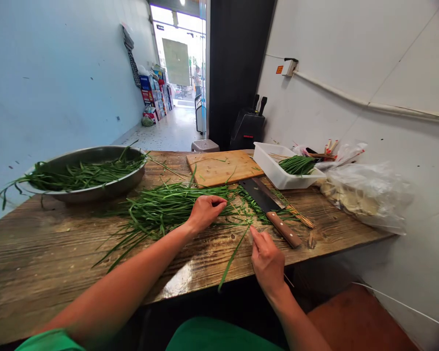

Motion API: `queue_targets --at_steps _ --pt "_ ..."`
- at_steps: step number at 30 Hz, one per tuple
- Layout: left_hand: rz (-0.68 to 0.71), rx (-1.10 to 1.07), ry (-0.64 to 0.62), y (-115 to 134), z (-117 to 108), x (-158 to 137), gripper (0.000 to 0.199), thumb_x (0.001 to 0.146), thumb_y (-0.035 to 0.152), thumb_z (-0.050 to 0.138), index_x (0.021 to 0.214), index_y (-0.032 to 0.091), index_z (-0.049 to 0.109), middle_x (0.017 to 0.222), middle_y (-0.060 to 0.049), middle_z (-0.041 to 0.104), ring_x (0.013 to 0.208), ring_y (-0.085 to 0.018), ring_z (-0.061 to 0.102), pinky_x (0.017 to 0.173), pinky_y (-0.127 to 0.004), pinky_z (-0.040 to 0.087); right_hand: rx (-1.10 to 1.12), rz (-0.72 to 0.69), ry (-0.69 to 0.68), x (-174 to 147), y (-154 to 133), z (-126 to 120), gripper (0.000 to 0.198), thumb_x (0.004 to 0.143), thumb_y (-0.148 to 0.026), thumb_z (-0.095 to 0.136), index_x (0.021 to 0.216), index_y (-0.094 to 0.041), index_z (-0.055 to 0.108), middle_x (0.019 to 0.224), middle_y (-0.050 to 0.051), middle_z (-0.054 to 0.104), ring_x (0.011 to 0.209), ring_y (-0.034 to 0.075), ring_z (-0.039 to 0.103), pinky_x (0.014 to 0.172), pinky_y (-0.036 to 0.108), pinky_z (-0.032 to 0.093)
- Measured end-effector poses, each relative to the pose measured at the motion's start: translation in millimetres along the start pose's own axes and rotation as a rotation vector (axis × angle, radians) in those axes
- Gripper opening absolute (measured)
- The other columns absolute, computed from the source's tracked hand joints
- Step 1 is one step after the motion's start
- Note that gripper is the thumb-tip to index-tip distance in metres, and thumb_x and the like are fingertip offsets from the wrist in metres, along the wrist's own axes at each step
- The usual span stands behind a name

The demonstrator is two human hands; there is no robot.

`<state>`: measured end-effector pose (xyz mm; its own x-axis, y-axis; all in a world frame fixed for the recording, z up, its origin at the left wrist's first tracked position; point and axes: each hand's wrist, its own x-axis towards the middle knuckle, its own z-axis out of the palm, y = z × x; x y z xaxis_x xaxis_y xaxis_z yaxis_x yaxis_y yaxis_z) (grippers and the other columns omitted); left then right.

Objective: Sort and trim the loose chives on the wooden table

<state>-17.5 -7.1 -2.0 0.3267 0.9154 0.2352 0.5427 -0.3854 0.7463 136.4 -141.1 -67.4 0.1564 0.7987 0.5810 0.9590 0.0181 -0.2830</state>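
Observation:
My left hand [207, 213] is closed in a pinch over the right end of a loose pile of garlic chives [164, 207]; whatever sits between its fingertips is too small to make out. Closer to the table's front edge, my right hand [268, 258] is closed around a thin skewer [289, 281], whose end pokes out below the palm. One long chive blade [234, 258] runs down from just beyond the right fingertips. To the right lies a cleaver [265, 200] with a wooden handle, on chive pieces and beside a bundle of bamboo skewers [302, 218].
A metal basin [91, 193] of chives stands at the left. Behind the pile lies a wooden cutting board [223, 168]. A white plastic tub [281, 178] holds bundled chives [298, 165]. Plastic bags [369, 195] rest by the right wall. A dark knife block [248, 127] stands beyond.

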Motion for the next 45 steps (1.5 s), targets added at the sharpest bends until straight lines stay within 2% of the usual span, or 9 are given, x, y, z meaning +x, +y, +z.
queue_targets --at_steps 27,31,36,41,42,45 --pt "0.055 0.002 -0.009 -3.9 3.8 -0.7 0.023 0.073 0.032 0.053 0.080 0.019 0.071 0.079 -0.001 0.070 0.073 -0.016 0.063 0.069 -0.024 0.045 -0.023 -0.024 -0.002 0.2 0.5 0.1 0.035 0.087 -0.015 0.036 0.113 -0.019 0.058 0.073 0.002 0.060 0.063 0.011 0.056 0.054 0.018 0.037" --pt "0.142 0.045 0.018 -9.2 7.8 0.1 0.020 0.073 0.029 0.055 0.080 0.019 0.071 0.080 -0.002 0.070 0.073 -0.015 0.062 0.069 -0.024 0.044 -0.023 -0.021 0.009 0.1 0.8 1.0 0.035 0.086 -0.015 0.036 0.112 -0.019 0.059 0.073 0.002 0.060 0.063 0.011 0.056 0.055 0.018 0.037" --pt "0.335 0.127 0.050 -6.6 17.2 -8.4 0.014 0.075 0.026 0.058 0.077 0.021 0.071 0.078 -0.002 0.070 0.073 -0.015 0.060 0.073 -0.028 0.040 -0.032 -0.008 0.006 0.1 0.5 1.2 0.034 0.086 -0.014 0.036 0.112 -0.018 0.059 0.075 0.003 0.060 0.066 0.011 0.057 0.056 0.018 0.038" --pt "0.579 0.197 -0.162 5.6 17.0 -19.4 0.019 0.081 0.029 0.051 0.081 0.024 0.069 0.078 -0.001 0.069 0.075 -0.013 0.057 0.078 -0.031 0.031 -0.024 0.007 0.016 0.4 -0.8 -0.5 0.034 0.088 -0.016 0.034 0.112 -0.017 0.059 0.077 0.004 0.061 0.069 0.013 0.059 0.059 0.018 0.040" --pt "0.590 0.216 -0.149 5.7 13.7 -17.6 0.021 0.082 0.030 0.049 0.081 0.024 0.069 0.079 -0.001 0.069 0.076 -0.013 0.057 0.078 -0.031 0.030 -0.015 0.011 0.021 0.2 -0.8 -0.8 0.035 0.088 -0.016 0.034 0.112 -0.017 0.058 0.077 0.005 0.061 0.070 0.013 0.059 0.060 0.019 0.041" --pt "0.521 0.319 0.027 -1.0 0.8 -5.0 0.023 0.084 0.032 0.047 0.082 0.023 0.068 0.083 -0.002 0.067 0.080 -0.015 0.054 0.079 -0.034 0.027 0.011 0.029 0.033 -0.5 -0.5 -1.2 0.036 0.088 -0.015 0.033 0.114 -0.016 0.057 0.078 0.005 0.061 0.073 0.014 0.059 0.064 0.020 0.042"
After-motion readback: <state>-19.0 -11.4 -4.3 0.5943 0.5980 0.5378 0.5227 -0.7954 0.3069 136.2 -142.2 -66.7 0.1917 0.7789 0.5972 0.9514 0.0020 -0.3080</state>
